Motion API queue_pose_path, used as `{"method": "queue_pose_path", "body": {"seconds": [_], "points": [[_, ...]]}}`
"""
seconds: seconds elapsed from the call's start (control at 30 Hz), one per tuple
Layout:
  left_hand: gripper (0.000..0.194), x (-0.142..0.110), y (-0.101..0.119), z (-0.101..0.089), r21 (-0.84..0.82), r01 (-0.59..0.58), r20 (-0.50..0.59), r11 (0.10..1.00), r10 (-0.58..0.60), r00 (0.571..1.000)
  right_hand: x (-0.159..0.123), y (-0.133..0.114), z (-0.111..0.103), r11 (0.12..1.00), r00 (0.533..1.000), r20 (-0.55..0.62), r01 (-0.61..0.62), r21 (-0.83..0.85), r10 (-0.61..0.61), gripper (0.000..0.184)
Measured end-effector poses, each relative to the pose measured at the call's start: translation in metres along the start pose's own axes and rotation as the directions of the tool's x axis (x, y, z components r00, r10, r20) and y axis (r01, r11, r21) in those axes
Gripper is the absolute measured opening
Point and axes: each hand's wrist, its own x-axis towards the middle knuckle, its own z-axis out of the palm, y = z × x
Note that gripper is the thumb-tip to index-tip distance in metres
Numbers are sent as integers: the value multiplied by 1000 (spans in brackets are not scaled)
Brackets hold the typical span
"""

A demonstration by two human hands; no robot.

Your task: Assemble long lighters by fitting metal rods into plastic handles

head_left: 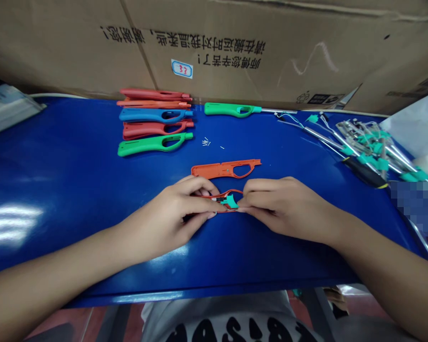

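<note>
Blue tabletop perhaps touches casing between both grips.

Teal trigger, seemingly red casing

Soft indoor light; white striped glare on worktop, left side; wide-angle stretch toward edges; blocky pixelation far right

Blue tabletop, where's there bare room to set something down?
Bare patches: left of the lined-up lighter casings, above the left forearm; between the right hand and the piled lighter rods; and along the front edge, between the forearms. Crowded: around the left hand, where the red casing half and orange casing half lie close, and at the rod pile.
</note>
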Motion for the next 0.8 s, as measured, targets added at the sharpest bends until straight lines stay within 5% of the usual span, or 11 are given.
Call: {"method": "queue_pose_path", "body": {"seconds": [0.17,0.37,0.63,0.8], "points": [[34,1,1,0,14,3,8,1000,-3,1000,5,0,-1,974,998,-23,-57,218,64,16],[32,2,2,-1,2,-10,13,1000,10,1000,5,4,0,953,990,-33,-123,277,137,5],[36,2,2,0,5,-40,32,999,39,999,0,5,-10,927,984,87,-177,332,157,16],[43,1,1,0,7,-34,31,999,33,999,0,5,-12,950,993,54,-119,289,108,6]]}}
